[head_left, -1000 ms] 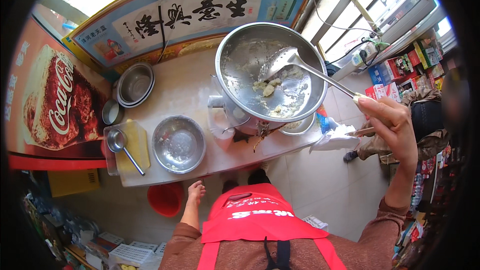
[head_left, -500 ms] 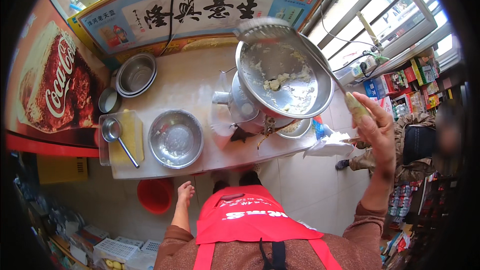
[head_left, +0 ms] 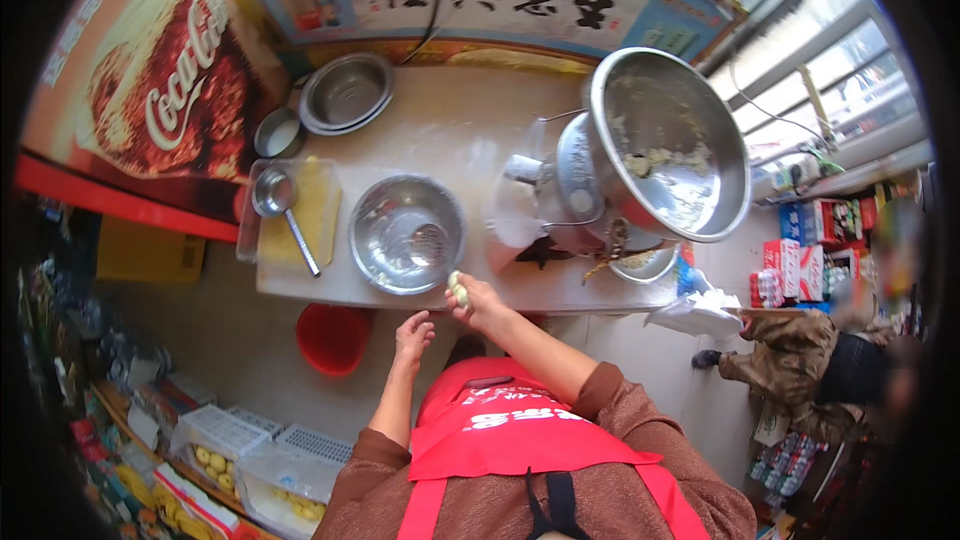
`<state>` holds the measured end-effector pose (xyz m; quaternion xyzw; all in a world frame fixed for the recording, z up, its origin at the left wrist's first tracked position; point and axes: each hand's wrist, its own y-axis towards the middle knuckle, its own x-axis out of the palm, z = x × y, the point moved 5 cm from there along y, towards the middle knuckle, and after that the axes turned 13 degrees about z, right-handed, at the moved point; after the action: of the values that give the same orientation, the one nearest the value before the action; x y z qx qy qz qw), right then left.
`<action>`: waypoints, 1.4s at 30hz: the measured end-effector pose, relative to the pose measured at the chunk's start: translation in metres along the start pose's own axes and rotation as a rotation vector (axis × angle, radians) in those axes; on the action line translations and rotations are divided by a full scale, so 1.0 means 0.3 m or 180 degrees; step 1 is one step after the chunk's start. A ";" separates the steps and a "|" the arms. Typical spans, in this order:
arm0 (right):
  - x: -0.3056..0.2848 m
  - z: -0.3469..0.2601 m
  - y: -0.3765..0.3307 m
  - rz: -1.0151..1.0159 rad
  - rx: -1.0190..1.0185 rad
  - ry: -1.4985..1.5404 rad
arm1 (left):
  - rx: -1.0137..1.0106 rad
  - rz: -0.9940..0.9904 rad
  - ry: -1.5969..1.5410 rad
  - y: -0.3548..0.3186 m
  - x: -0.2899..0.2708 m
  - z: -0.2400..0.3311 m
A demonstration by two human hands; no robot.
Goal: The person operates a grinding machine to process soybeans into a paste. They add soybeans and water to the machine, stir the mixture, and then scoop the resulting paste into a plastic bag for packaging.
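Note:
My right hand (head_left: 478, 306) is closed round the pale handle of a skimmer (head_left: 430, 244). The skimmer's perforated head is down inside a steel bowl (head_left: 366, 267) standing at the table's front edge. Just left of it, my left hand (head_left: 412, 336) hangs in front of the bowl with its fingers loosely bent and apart, holding nothing. To the right stands a machine (head_left: 580, 172) topped by a wide steel hopper (head_left: 620, 85), whose inner wall carries pale, wet-looking bits.
Left on the table (head_left: 460, 120) are a clear tray (head_left: 329, 210) with yellow contents, a steel ladle (head_left: 276, 194) lying on it, a small pot (head_left: 278, 132) and stacked basins (head_left: 346, 92). A red bucket (head_left: 332, 340) is on the floor. A person (head_left: 815, 360) is at the right.
My right hand has brought the skimmer from above the hopper, left and down into the steel bowl. My left hand has come nearer the bowl. The view has shifted.

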<state>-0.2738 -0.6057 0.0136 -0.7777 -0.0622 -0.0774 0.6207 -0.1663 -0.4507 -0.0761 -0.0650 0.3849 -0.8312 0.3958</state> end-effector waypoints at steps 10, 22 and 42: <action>-0.252 0.160 0.390 0.0115 -0.0077 -0.1197 | 0.2019 0.2837 0.1282 0.302 -0.536 0.285; -1.036 -0.074 0.185 0.1771 -0.1815 0.0303 | -0.0309 0.1528 -0.0626 0.883 -0.637 0.097; -1.970 -1.581 -0.763 0.5265 -0.4749 -0.0312 | -0.1696 -0.0130 0.0014 0.032 -0.196 -0.428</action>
<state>-0.9178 -1.0179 0.2187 -0.7599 0.5126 0.3727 -0.1447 -0.1735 -0.3373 -0.1605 -0.1728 0.5897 -0.7085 0.3471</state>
